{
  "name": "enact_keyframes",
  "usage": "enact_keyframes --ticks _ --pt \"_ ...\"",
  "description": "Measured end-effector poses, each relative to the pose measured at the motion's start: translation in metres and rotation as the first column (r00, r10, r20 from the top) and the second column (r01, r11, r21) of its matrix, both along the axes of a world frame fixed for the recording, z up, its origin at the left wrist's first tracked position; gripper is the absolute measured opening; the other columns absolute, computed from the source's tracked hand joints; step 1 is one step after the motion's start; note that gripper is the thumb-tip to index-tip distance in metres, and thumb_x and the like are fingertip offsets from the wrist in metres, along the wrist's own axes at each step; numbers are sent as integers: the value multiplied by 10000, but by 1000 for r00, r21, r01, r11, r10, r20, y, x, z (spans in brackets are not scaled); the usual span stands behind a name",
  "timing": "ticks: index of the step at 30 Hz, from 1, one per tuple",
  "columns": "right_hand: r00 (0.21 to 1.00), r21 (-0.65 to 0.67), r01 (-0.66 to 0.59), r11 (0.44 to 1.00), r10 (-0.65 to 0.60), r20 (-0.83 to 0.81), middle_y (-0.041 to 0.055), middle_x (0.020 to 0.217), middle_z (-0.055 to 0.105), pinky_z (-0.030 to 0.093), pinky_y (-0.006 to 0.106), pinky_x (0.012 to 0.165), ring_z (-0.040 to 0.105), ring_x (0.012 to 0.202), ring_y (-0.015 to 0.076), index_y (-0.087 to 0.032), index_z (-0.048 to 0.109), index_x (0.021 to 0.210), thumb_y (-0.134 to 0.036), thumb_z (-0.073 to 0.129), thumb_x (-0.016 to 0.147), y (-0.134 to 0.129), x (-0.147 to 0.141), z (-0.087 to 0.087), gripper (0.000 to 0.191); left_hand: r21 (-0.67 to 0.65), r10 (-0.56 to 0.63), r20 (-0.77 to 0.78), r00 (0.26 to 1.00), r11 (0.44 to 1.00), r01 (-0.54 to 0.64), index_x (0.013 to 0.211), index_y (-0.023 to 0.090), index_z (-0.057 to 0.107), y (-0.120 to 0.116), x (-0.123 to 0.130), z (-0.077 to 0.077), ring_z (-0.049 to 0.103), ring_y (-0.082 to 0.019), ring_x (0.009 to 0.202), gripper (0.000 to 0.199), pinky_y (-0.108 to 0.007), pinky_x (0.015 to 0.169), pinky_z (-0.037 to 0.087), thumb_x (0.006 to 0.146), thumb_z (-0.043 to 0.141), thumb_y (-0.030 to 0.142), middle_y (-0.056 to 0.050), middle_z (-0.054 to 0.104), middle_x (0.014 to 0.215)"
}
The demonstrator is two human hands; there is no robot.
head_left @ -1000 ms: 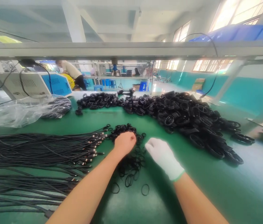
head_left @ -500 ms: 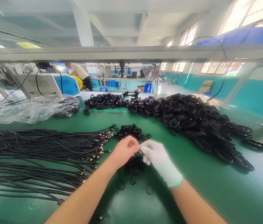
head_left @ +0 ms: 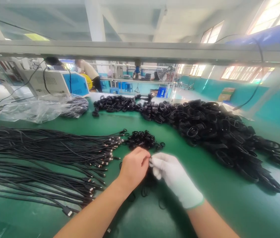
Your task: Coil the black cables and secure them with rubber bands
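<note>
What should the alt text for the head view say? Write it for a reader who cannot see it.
A bare left hand and a white-gloved right hand meet fingertip to fingertip over a small pile of black rubber bands on a green table. Straight black cables lie left; coiled cable bundles heap behind.

Blk bands, blk cables, green table, white glove.

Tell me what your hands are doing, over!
Left hand bare, right hand gloved, fingertips pinched together over small black rings. What they pinch is too small to tell. Loose cables left, coiled cable pile right, both apart.
</note>
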State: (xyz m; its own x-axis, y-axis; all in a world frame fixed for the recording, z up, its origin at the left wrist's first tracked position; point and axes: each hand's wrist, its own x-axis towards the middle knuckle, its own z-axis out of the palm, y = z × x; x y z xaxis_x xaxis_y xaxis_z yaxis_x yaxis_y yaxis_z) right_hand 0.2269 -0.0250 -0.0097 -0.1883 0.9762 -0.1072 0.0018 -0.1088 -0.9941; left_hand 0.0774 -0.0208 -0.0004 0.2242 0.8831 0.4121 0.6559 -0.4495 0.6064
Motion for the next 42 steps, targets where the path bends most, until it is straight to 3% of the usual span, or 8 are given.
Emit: enact_keyframes --ticks 3,7,14,17,25,33,38,42 --pt "996 3 67 998 -67 64 -13 460 542 350 197 414 440 400 81 -129 596 728 -310 596 706 -2 -2 6 183 8 -26 -46 999 1000 27 848 203 649 -3 -1 2 577 -130 770 192 -224 692 434 813 479 121 -3 642 864" --pt "949 40 131 991 -137 286 -18 479 546 377 211 443 473 437 103 -144 605 747 -243 552 714 -6 -6 15 116 30 5 -122 992 1000 -1 839 198 656 -7 -2 5 585 -149 804 155 -241 717 443 806 518 138 -10 647 870" --pt "842 281 22 960 -169 512 -12 606 570 367 229 535 482 572 121 -179 575 656 -223 497 752 -14 -7 19 132 105 -15 -249 968 994 42 787 189 637 -8 -2 4 565 -149 773 178 -249 709 436 835 473 136 -12 632 819" --pt "827 297 -25 954 -147 542 -11 600 576 381 237 562 503 580 126 -185 582 657 -212 457 767 -15 -6 18 169 134 -18 -286 958 989 59 713 176 605 -6 -4 5 545 -149 741 187 -251 679 424 818 463 113 -14 616 776" --pt "981 44 6 999 -14 194 -5 454 539 357 220 421 458 399 107 -142 585 672 -298 483 771 -10 -4 17 211 89 -76 -102 992 992 85 673 166 574 -7 -5 11 534 -127 727 165 -226 677 409 763 489 58 -4 607 754" --pt "998 71 -19 997 23 -59 -17 439 522 337 210 431 432 388 87 -140 570 643 -211 493 773 -6 -2 7 167 -54 -62 189 980 996 74 693 182 594 -7 -3 12 540 -110 674 149 -204 635 415 741 498 78 24 602 703" --pt "999 73 -54 996 54 -3 -7 490 550 347 210 458 455 436 91 -143 556 678 -322 558 792 -9 -3 14 213 -12 -58 151 987 998 61 699 181 602 -10 -3 14 532 -117 691 159 -217 654 413 743 487 80 16 599 726" --pt "977 70 -99 993 110 -185 -14 491 540 348 229 495 448 448 95 -152 543 684 -315 563 786 -9 -4 12 194 -46 -49 234 971 997 61 695 184 596 -11 -1 12 541 -124 704 143 -221 674 424 748 491 104 13 603 727"
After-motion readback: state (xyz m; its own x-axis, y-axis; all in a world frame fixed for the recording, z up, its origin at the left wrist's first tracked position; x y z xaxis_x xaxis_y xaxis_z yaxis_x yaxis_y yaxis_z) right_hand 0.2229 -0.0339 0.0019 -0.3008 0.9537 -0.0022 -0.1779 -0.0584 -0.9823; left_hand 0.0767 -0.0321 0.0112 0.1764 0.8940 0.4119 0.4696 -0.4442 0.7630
